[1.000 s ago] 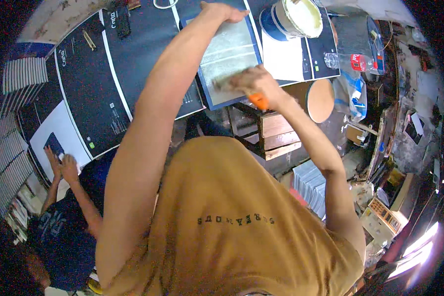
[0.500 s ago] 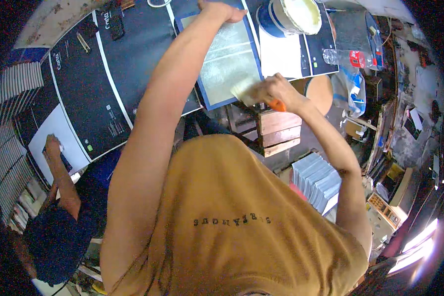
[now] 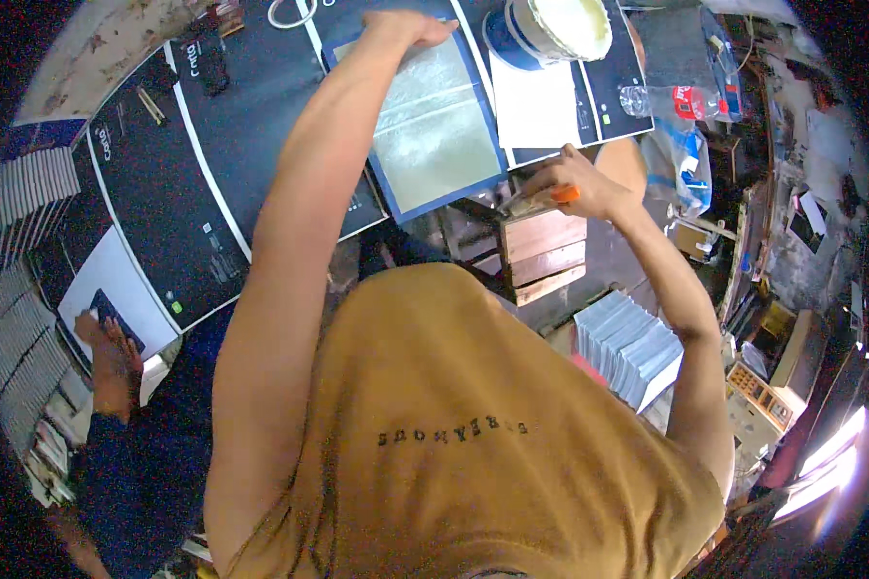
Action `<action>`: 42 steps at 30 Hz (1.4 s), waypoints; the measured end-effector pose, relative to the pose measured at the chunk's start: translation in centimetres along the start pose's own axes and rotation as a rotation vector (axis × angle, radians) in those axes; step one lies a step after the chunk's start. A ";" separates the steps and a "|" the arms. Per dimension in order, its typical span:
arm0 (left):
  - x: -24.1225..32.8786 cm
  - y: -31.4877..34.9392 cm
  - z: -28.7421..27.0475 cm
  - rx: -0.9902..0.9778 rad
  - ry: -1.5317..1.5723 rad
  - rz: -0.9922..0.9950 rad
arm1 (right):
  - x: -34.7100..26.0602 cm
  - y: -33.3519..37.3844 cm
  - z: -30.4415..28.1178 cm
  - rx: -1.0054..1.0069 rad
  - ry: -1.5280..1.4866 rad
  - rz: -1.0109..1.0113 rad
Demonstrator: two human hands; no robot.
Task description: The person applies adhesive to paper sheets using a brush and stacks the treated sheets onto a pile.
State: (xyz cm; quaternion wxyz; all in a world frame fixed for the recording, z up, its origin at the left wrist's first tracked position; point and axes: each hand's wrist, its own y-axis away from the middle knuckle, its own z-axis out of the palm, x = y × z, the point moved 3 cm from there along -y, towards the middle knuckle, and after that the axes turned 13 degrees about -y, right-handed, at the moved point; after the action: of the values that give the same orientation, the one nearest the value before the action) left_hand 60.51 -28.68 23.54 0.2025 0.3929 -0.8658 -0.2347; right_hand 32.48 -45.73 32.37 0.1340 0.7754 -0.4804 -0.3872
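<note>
Left hand (image 3: 410,27) is stretched out flat, palm down, fingers spread on the far edge of a pale, shiny sheet (image 3: 434,121) that lies on a dark blue board (image 3: 488,169) on the bench (image 3: 261,106); it presses, grips nothing. Right hand (image 3: 574,183) is closed around a brush with an orange handle (image 3: 562,195), bristle end pointing left and sitting just off the near right corner of the blue board, above a slatted wooden crate (image 3: 543,253). Can't tell whether the bristles touch the board. A white bucket (image 3: 562,27) of pale paste stands at the far right of the bench, on a white sheet (image 3: 536,101), near the blue board but not touching it. A clear plastic bottle (image 3: 671,101) with a red label lies on its side just right of the white sheet. Large black printed sheets (image 3: 179,193) cover the left half of the bench, and a metal ring (image 3: 290,12) lies at the far edge. A stack of grey-white booklets (image 3: 632,343) sits below the right forearm, near the crate. At lower left another person's hand (image 3: 111,343) rests on a small dark card (image 3: 116,318) on a white sheet (image 3: 101,289); stacks of booklets (image 3: 29,183) run along the left rim.
</note>
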 end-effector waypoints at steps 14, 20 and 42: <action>0.9 7.7 4.3 0.586 0.102 -0.132 | -1.9 6.1 -4.9 0.543 -0.341 0.201; 8.5 19.3 13.5 0.377 0.131 -0.049 | 4.1 -4.9 -6.2 0.982 -0.861 0.041; 9.4 18.7 14.7 0.401 0.204 -0.246 | -1.8 -27.7 -15.5 0.157 0.023 -0.745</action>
State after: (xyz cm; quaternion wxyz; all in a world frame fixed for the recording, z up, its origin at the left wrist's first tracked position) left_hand 35.92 -21.47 23.81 0.1766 0.5490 -0.8160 -0.0403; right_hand 61.16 -32.85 27.45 -0.0703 0.9092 -0.1924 -0.3625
